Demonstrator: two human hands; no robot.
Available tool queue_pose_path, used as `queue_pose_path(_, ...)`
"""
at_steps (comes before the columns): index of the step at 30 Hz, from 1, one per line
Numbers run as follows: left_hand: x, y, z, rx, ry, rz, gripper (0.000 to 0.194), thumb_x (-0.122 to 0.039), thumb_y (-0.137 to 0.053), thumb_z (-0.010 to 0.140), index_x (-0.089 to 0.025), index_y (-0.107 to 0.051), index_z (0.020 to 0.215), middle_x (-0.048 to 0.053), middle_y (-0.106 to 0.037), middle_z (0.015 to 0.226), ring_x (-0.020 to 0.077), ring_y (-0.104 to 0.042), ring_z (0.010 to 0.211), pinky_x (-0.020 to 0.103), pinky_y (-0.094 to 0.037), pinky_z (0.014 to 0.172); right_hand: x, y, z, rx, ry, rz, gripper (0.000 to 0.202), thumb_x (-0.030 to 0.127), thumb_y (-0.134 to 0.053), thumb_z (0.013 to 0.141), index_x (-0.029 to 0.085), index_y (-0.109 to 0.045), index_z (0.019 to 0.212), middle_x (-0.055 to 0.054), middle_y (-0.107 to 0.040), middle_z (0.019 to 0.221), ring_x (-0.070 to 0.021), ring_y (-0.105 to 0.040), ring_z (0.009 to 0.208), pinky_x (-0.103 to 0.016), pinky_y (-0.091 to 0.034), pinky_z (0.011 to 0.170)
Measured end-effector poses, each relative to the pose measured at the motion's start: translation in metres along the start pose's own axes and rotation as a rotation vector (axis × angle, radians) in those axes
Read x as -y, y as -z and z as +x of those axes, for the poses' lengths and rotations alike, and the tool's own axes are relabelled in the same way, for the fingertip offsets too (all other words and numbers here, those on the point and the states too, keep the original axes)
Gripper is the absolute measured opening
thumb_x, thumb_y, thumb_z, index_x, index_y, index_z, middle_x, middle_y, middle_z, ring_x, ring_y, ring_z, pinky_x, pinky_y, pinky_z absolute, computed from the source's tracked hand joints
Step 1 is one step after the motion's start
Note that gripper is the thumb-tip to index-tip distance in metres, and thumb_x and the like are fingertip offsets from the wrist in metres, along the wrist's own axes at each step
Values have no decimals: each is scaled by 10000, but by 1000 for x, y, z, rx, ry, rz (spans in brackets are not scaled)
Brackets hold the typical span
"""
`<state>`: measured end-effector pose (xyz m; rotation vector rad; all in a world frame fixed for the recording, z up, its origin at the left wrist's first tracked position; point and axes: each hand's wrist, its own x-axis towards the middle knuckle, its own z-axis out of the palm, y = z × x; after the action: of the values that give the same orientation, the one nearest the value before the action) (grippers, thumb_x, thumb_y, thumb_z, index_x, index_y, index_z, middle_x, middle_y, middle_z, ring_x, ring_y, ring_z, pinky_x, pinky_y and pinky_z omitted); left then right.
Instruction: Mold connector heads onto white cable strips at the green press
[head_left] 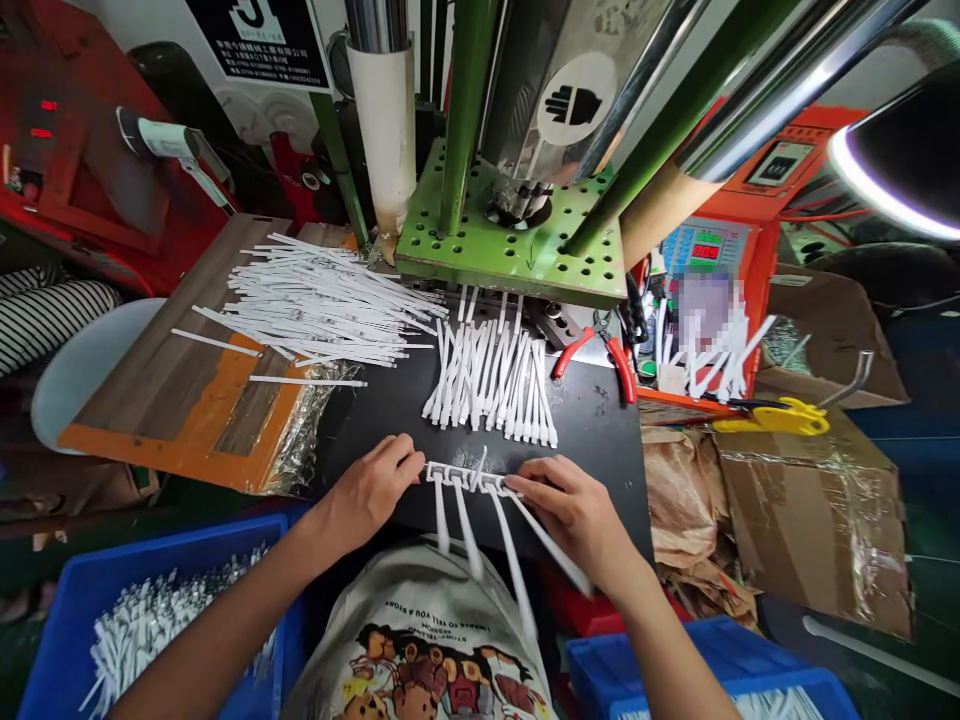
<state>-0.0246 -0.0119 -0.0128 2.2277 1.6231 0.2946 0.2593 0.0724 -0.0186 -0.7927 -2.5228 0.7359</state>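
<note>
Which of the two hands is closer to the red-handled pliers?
Right. The right hand is on the near side of the pliers, slightly left of them; the left hand is farther off, well to their left and also nearer the body.

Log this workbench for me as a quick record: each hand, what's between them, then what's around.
Left hand: at strip's left end
Right hand: at strip's right end
Between: white strip, four white cords hanging from it
Beyond: bunched white cords, green plate
Beyond, left: loose white pile
Beyond, right: red-handled pliers
Lower left: blue bin
</note>
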Motion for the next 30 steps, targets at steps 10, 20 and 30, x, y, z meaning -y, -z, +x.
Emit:
queue_pose_path(10,13,-8,2,-71,-127,-39,255,-30,-353,948,-177,-556,996,48,-527,920,201,-518,886,314,-474,754,-30,3,68,-546,-455,30,251,206,-448,925,176,-696,945,-39,-707,814,-141,-647,641,-238,-495,664)
queue_pose_path(20,8,-13,-2,-235,-144,33,206,-172,-498,966,-127,-574,1152,55,-539,909,196,-581,853,331,-505,792,-67,74,-108,-444,-1209,-638,374,188,-431,875,30,-679,1106,-264,-668,1037,-343,-640,949,-461,-473,832)
queue_pose_path(30,-21,0,14,-454,-432,-396,222,-165,-508,967,-171,-654,1134,34,-620,770,119,-565,681,227,-475,625,48,-32,-5,-378,-4,267,373,64,-529,903,281,-673,1169,-31,-617,886,-127,-614,775,-236,-501,664)
